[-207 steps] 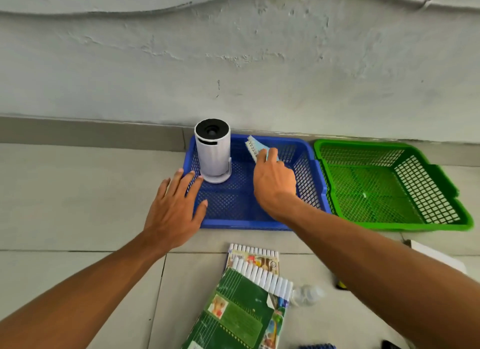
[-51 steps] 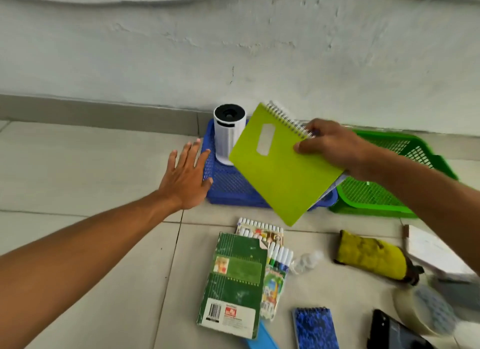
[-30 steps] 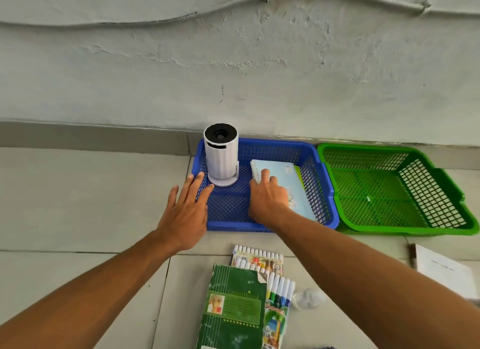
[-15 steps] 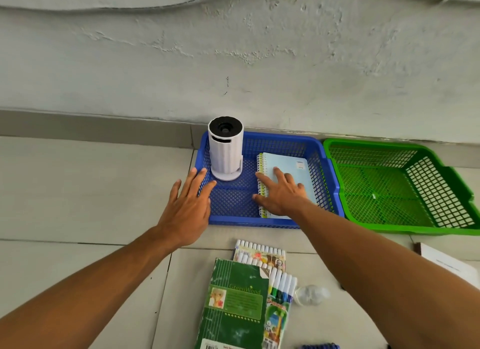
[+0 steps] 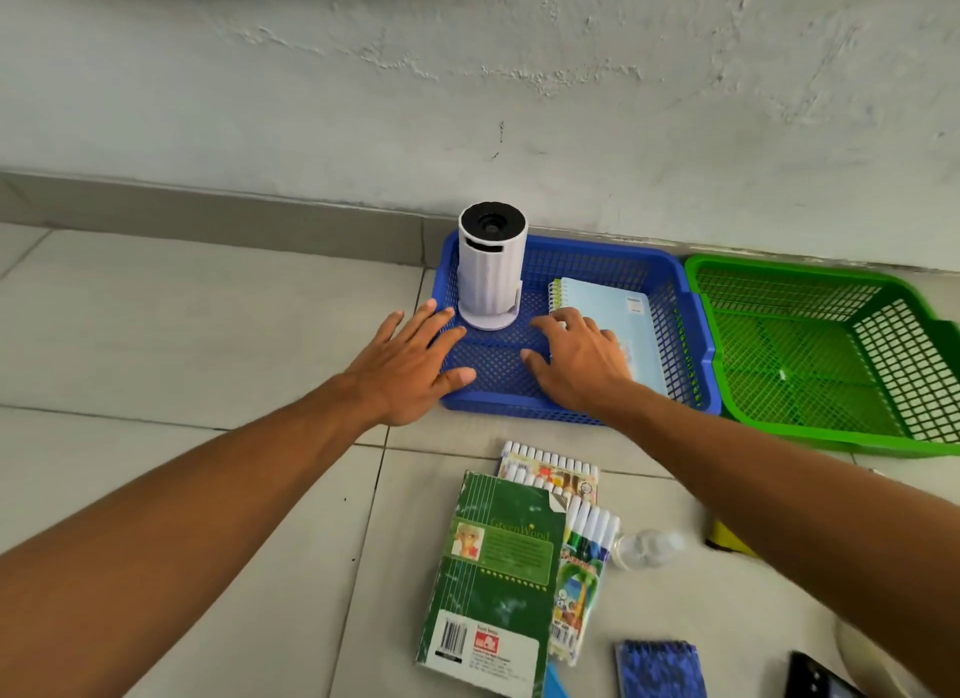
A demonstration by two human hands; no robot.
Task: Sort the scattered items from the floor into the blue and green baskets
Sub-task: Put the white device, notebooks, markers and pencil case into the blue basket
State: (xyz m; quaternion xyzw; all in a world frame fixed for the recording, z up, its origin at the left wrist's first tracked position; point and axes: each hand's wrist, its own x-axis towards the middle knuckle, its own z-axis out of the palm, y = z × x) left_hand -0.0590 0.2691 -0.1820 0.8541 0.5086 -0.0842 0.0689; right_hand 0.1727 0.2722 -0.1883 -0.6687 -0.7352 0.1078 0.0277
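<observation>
Left hand (image 5: pixel 410 362): centre-left of the frame, palm down, fingers straight and spread apart, fingertips over the left rim of the blue basket, thumb at its near-left corner; grips nothing.
White cylinder (image 5: pixel 491 266): upright in the far-left corner of the blue basket, long axis vertical, ribbed white plastic wall, round black top, wider round foot.
Blue basket (image 5: pixel 691 344): centre of the frame against the wall base, rectangular, blue plastic mesh floor and walls, long axis left to right.
Right hand (image 5: pixel 582 362): inside the blue basket, palm down, fingers spread and lightly bent, covering the near-left part of the notebook; whether pressing or just above, cannot tell.
Notebook (image 5: pixel 621 313): flat in the right half of the blue basket, pale blue smooth cover, spiral binding along its left edge, long axis from near to far, far end toward the wall.
Green basket (image 5: pixel 831 440): right of the frame, touching the blue basket's right side, same mesh plastic.
Green book (image 5: pixel 493 578): lower centre on the tiled floor, glossy green cover, long axis near to far, slightly tilted.
Marker packs (image 5: pixel 584 557): partly under and beside the green book, rows of white caps pointing toward the baskets.
Blue pad (image 5: pixel 660 669): bottom right edge, spiral at its far end.
</observation>
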